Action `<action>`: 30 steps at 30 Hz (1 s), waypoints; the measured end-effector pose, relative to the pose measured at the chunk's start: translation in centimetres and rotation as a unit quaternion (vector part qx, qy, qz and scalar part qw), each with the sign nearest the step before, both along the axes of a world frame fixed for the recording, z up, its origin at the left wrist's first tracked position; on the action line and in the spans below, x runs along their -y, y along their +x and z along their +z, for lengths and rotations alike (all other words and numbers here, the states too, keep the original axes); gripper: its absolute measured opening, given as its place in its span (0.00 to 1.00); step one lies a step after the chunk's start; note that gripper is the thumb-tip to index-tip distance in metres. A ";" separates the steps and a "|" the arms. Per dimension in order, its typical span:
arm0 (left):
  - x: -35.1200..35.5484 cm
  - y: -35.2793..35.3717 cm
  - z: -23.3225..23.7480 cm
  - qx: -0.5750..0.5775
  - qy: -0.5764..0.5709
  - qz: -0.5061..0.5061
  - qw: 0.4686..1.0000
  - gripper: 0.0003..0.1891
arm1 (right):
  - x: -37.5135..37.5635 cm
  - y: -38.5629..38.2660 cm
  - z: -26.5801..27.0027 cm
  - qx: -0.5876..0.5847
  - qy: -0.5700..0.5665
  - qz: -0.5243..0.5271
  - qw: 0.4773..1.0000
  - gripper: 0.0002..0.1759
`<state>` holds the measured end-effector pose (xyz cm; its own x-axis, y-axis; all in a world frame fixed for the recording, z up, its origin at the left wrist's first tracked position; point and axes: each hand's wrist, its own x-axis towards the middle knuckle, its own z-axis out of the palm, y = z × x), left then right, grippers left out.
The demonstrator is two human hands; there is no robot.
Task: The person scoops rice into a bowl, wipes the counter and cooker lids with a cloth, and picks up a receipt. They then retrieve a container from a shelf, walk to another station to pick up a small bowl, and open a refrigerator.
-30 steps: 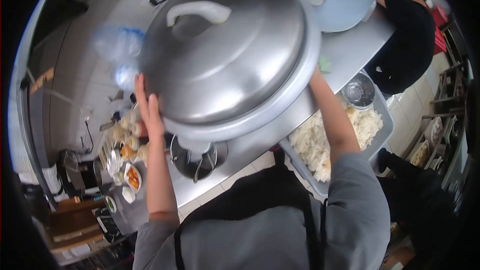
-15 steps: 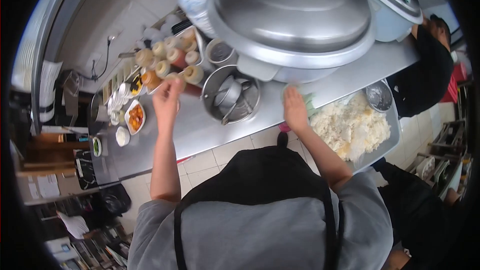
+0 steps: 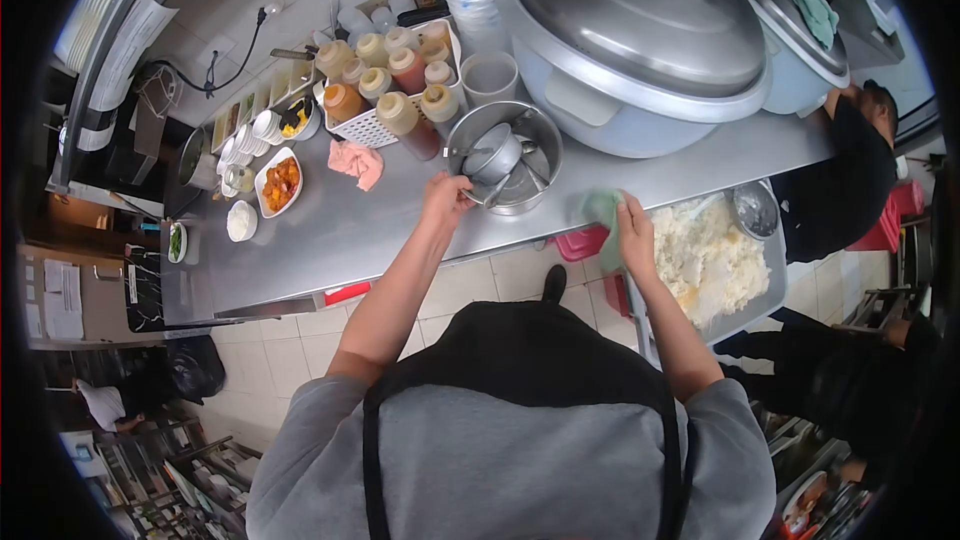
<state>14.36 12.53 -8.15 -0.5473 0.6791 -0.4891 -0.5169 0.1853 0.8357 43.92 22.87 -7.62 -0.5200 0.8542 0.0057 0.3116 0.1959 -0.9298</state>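
Note:
My left hand (image 3: 447, 202) has its fingers closed on the near left rim of a steel pot (image 3: 545, 130), which holds a smaller metal pan (image 3: 492, 154) and utensils. My right hand (image 3: 633, 230) grips a green cloth (image 3: 606, 215) at the counter's front edge, left of a tray of rice (image 3: 708, 250). A metal bowl (image 3: 755, 210) rests in the tray's far corner. Left of the pot, a pink cloth (image 3: 356, 164) lies on the steel counter (image 3: 330, 250), in front of a white basket (image 3: 360, 127) of sauce bottles.
A large lidded cooker (image 3: 640, 30) stands behind the pot, with another lidded cooker (image 3: 800, 60) to its right. A dish of orange food (image 3: 281, 184) and a white bowl (image 3: 241, 221) sit at the left. One person (image 3: 840, 160) is at the right end.
My left hand has moved right, from beside the bottles to the pot rim. My right hand has drawn the green cloth toward the counter's front edge. The pink cloth is now visible.

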 end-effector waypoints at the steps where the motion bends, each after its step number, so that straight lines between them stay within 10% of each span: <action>1: 0.2 0.0 0.3 0.014 -0.007 0.011 1.000 0.12 | -0.4 -0.1 0.4 -0.050 0.036 -0.010 0.998 0.19; 4: 2.1 -1.3 -1.7 0.035 -0.005 0.032 0.999 0.17 | -1.6 -0.6 -4.3 0.222 0.344 0.108 0.906 0.27; 7: 6.6 -2.3 -1.4 0.038 0.007 0.039 0.998 0.16 | -3.2 -2.6 -6.4 0.269 0.380 0.184 0.866 0.32; 19: 28.8 -1.6 1.4 0.041 -0.003 0.203 0.978 0.23 | -8.9 -22.4 -8.9 0.271 0.285 0.047 0.918 0.35; 30: 39.4 -1.2 1.4 0.041 -0.010 0.331 0.943 0.23 | -3.5 -24.3 -8.5 0.354 0.315 0.024 0.880 0.37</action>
